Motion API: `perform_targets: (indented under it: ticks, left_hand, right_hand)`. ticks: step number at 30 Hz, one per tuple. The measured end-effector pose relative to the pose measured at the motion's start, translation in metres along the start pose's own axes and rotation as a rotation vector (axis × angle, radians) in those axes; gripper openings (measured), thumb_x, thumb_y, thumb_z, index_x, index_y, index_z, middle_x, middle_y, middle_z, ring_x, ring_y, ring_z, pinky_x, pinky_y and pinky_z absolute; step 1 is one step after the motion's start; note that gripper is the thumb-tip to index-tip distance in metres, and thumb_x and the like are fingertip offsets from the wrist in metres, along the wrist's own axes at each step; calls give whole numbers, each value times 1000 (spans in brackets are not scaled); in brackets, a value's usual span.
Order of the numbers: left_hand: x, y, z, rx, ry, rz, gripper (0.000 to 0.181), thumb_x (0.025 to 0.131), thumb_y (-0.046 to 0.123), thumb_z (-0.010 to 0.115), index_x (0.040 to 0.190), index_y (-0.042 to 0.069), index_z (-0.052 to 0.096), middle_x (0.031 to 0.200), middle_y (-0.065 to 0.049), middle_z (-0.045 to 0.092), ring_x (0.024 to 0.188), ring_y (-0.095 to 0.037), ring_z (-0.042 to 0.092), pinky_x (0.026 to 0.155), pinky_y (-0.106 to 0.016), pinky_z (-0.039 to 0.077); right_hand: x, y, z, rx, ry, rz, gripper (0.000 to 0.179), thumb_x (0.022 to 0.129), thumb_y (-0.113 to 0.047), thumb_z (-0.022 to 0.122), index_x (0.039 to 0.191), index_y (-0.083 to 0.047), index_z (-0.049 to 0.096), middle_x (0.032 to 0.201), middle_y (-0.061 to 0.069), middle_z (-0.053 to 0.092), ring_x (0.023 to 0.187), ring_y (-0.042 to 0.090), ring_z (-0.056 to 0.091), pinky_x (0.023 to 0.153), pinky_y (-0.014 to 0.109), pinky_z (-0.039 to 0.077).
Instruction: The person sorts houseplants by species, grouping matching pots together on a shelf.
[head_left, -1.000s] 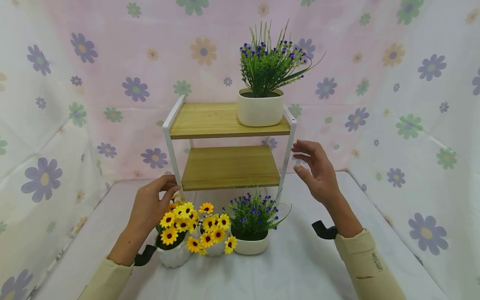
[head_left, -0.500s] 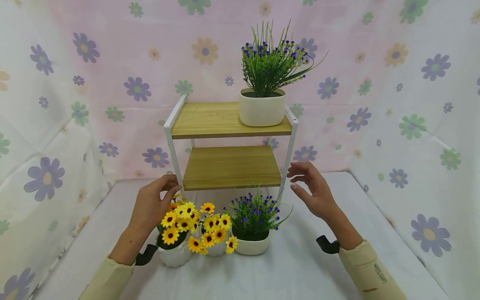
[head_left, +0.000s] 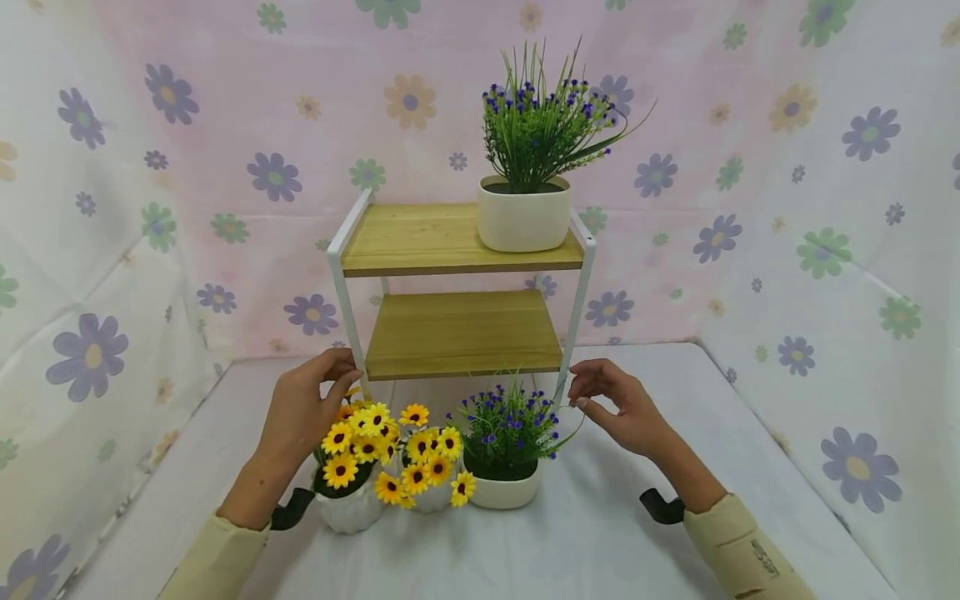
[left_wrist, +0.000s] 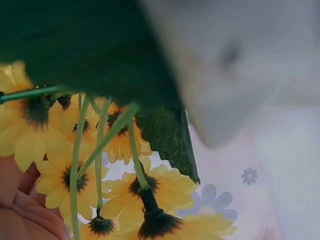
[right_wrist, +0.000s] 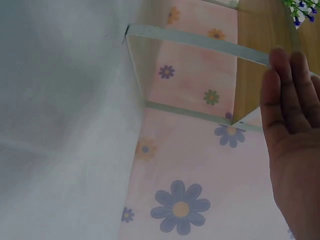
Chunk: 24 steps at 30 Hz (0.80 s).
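Observation:
A two-tier shelf rack with white legs and wooden boards stands in the middle of the head view. My left hand is at its left front leg, thumb and fingers bent around the leg. My right hand is by the right front leg; in the right wrist view its fingers are fairly straight, tips overlapping the leg. Whether they touch it I cannot tell. Beneath the left hand are yellow daisy-like flowers in a white pot, which also crowd the left wrist view.
On the top board sits a cream pot of purple-flowered grass. Along the rack's front stand another yellow flower pot and a low cream pot with purple flowers. A white cloth covers the table; flowered curtains surround it.
My right hand has come down along the right side of the rack and closer to its front leg, its fingers bending a little more. The left hand stays at the left leg.

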<state>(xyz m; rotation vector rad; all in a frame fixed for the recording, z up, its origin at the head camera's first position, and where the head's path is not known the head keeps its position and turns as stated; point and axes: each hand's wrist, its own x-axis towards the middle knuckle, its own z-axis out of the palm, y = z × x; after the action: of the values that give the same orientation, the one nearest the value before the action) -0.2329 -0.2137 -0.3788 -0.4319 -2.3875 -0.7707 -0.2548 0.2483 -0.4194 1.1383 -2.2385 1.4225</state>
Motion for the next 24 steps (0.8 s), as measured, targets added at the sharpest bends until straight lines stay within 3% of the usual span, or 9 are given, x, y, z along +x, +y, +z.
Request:
perform_targets:
  ticks: [4,12,17,24]
  left_hand:
    - [1,-1,-1,0,2,3,23,97,3,77,119,5,71,101,-12,79,95,-35,77,94,-63,58]
    - [1,1,-2,-4,-1,-6,23,97,4,76,120,5,71,101,-13,80,96,-37,77,95,-64,57]
    - [1,0,-1,7,4,5,24,96,4,77,119,5,71,100,-12,79,95,-35,77,94,-63,58]
    - [0,-2,1,0,8,10,24,97,4,77,119,5,71,100,-12,79,94,-35,77,94,-62,58]
  right_hand:
    - [-1,5,1,-14,-106,16,36,100,11,63,135,3,58,109,15,72,96,27,74,91,31,61]
    - [-5,11,8,-32,-271,112,40,100,4,65,139,-4,60,126,10,71,111,25,73,99,44,60]
    - [-9,8,16,-52,-375,234,57,99,-7,69,151,1,48,144,17,60,126,34,66,106,55,55]
    - [-13,3,32,-45,-442,401,91,91,-33,85,163,-8,36,157,10,51,137,34,56,114,62,45]
